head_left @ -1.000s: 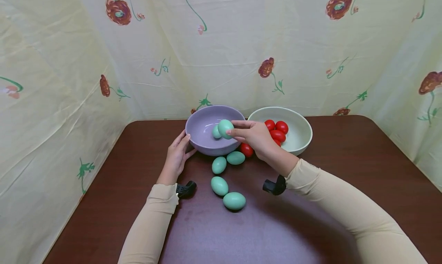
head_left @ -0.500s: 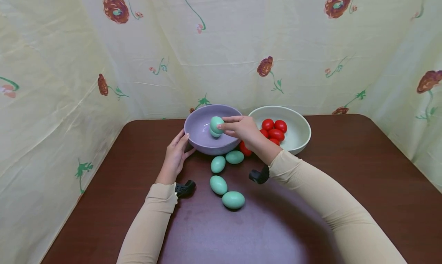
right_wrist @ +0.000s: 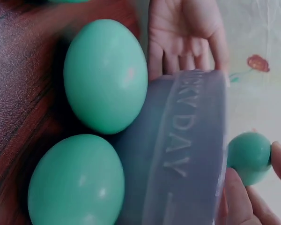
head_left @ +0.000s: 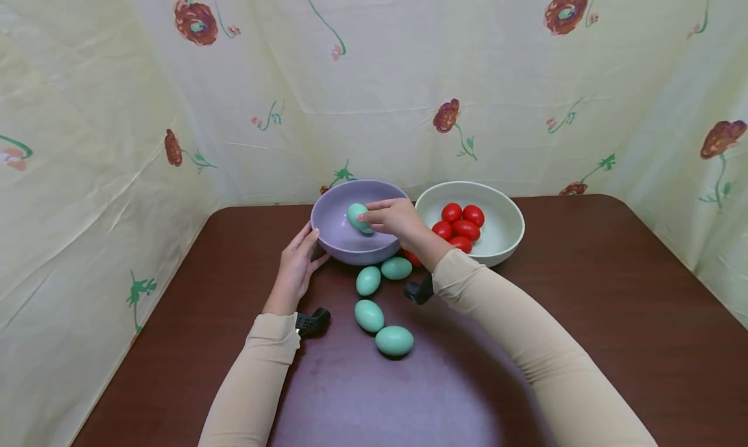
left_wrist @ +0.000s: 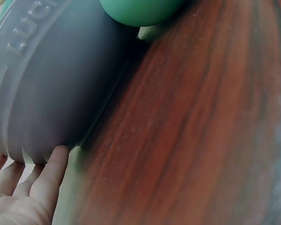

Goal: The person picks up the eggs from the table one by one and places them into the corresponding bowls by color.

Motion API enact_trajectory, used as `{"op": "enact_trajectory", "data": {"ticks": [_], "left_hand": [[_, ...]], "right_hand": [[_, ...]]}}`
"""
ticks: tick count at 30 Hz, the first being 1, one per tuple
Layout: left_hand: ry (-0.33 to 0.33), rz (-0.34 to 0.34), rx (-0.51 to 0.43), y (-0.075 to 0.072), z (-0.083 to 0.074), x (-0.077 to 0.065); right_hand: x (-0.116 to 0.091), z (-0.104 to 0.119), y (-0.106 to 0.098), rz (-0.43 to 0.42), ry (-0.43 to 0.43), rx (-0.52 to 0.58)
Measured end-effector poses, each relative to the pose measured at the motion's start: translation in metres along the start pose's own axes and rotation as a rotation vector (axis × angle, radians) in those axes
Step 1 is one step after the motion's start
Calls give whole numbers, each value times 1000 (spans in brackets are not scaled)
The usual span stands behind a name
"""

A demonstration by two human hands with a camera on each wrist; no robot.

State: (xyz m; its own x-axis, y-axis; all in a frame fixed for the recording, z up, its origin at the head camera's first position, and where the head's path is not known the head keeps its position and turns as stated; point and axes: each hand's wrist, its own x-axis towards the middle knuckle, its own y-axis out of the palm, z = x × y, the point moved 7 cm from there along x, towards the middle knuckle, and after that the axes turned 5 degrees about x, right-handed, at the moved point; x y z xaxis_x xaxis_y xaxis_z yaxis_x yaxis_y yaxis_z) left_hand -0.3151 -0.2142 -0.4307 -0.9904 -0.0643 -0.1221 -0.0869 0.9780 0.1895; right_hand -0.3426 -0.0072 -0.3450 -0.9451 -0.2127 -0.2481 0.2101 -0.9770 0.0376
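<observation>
My right hand (head_left: 397, 218) pinches a mint-green egg (head_left: 356, 216) between fingertips and thumb, inside the purple bowl (head_left: 336, 242) and below its rim. Just beneath it, another green egg (head_left: 368, 230) in the bowl shows only an edge. My left hand (head_left: 295, 265) rests against the bowl's left side, its fairly straight fingers (left_wrist: 51, 178) touching the outer wall. Several green eggs lie on the table before the bowl, the nearest being one egg (head_left: 394, 341); two more eggs, including one (right_wrist: 105, 77), loom large in the right wrist view.
A white bowl (head_left: 505, 229) stands to the right, with several red eggs (head_left: 466, 230) in it. One more red egg (head_left: 411, 258) lies between the bowls, partly hidden by my right arm. A floral curtain (head_left: 386, 76) hangs behind the dark wooden table (head_left: 613, 291).
My right hand has moved left and down into the purple bowl with the green egg, bringing it over the egg inside. My left hand keeps its place on the bowl.
</observation>
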Motion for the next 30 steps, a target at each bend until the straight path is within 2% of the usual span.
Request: {"op": "enact_trajectory", "data": {"ticks": [11, 17, 21, 30], "left_hand": [[13, 4, -1, 0, -3, 0], [8, 3, -6, 0, 0, 1], [8, 1, -7, 0, 0, 1], [1, 0, 0, -1, -1, -1]], "right_hand": [[21, -9, 12, 5, -41, -90], [24, -12, 14, 16, -7, -139], [26, -14, 16, 32, -17, -171], [30, -19, 21, 103, -23, -339]]}}
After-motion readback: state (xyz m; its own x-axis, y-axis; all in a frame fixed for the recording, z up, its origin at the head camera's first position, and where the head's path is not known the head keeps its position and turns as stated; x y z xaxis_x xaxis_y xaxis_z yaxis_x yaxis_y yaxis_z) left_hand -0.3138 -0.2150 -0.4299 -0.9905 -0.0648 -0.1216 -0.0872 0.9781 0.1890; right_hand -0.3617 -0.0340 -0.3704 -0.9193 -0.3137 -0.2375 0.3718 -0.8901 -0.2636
